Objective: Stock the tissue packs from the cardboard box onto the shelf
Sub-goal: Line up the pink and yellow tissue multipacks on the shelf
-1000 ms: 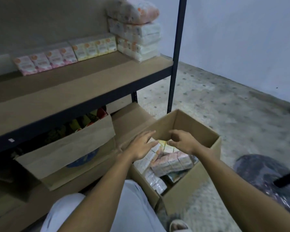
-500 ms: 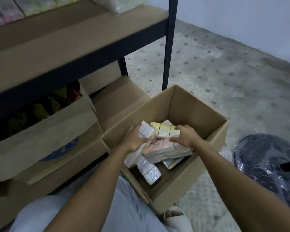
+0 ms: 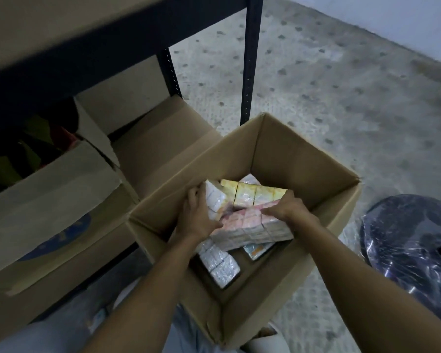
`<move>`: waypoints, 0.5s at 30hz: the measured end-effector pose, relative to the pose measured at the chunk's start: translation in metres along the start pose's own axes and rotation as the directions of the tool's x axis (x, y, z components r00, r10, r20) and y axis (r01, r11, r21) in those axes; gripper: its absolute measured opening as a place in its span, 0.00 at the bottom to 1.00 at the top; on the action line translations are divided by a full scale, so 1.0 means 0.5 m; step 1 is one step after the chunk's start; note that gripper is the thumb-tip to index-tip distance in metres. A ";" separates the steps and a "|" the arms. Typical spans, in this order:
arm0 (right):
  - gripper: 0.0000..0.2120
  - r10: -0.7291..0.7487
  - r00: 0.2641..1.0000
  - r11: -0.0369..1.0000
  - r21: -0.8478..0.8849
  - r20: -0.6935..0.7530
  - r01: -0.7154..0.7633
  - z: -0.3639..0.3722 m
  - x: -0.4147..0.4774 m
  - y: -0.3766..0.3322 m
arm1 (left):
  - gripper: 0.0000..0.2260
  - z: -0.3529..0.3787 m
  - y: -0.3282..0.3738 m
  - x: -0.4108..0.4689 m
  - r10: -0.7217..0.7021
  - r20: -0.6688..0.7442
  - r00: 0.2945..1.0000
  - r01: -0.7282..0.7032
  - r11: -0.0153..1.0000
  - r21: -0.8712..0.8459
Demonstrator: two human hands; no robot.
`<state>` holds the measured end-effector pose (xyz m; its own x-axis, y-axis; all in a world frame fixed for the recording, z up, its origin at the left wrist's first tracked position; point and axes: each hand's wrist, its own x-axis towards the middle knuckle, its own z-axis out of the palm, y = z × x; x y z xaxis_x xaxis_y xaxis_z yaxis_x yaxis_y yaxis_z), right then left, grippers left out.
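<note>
An open cardboard box (image 3: 285,154) stands on the floor in front of me. Inside lie several tissue packs: a pink bundle (image 3: 255,226) on top, a yellow bundle (image 3: 252,194) behind it, and a white pack (image 3: 219,263) near the bottom. My left hand (image 3: 197,216) grips the left end of the pink bundle. My right hand (image 3: 284,208) is closed over its right end. The shelf board (image 3: 61,24) runs across the top left, and none of its stock shows.
A dark metal shelf post (image 3: 250,59) rises just behind the box. Under the shelf sits another open carton (image 3: 49,200) with coloured items. A dark plastic-wrapped round object (image 3: 413,248) lies on the speckled floor at right. My knees are below the box.
My view has tilted down, so the stocked shelf top left the frame. Both hands went from hovering over the packs to closing on the ends of the pink bundle.
</note>
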<state>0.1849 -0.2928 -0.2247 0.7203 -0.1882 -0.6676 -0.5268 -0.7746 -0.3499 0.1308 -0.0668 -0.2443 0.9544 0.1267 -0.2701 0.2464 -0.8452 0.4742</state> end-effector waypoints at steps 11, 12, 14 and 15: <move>0.56 0.101 0.993 0.994 -0.041 0.066 -0.098 0.004 0.018 -0.005 | 0.44 0.016 -0.010 0.004 -0.034 -0.025 0.999 0.032 0.996 -0.080; 0.55 0.091 0.994 0.996 -0.017 0.059 -0.090 0.001 0.013 -0.008 | 0.45 0.009 -0.012 0.007 -0.052 -0.007 0.999 0.051 0.993 -0.109; 0.52 0.055 0.997 0.998 0.040 0.055 -0.057 -0.008 0.000 -0.010 | 0.46 -0.007 -0.013 0.009 -0.062 0.006 0.998 0.063 0.988 -0.139; 0.48 0.038 0.998 0.996 0.078 0.050 -0.042 -0.011 -0.008 -0.011 | 0.46 -0.014 -0.011 0.008 -0.060 0.002 0.998 0.060 0.987 -0.149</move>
<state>0.1873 -0.2910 -0.2166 0.6764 -0.1872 -0.7123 -0.5901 -0.7165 -0.3720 0.1344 -0.0581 -0.2423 0.9376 0.1764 -0.2998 0.3253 -0.7496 0.5765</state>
